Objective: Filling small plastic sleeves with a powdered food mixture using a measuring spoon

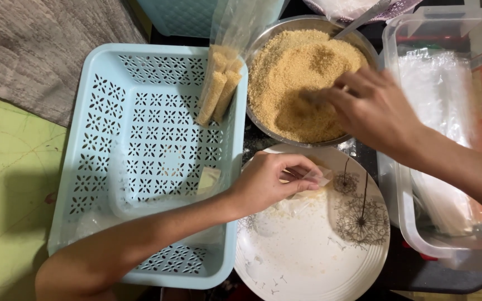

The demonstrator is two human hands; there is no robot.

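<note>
My left hand rests over a white plate with a dark dandelion print and pinches a small clear plastic bag. My right hand reaches into a steel bowl heaped with golden-brown grains; its fingertips are bunched in the grains. A spoon handle sticks out of the bowl at the far side.
A light blue perforated basket lies at left, with filled narrow plastic packets leaning on its right wall. A clear plastic box of empty bags stands at right. A green mat and a grey rug are at left.
</note>
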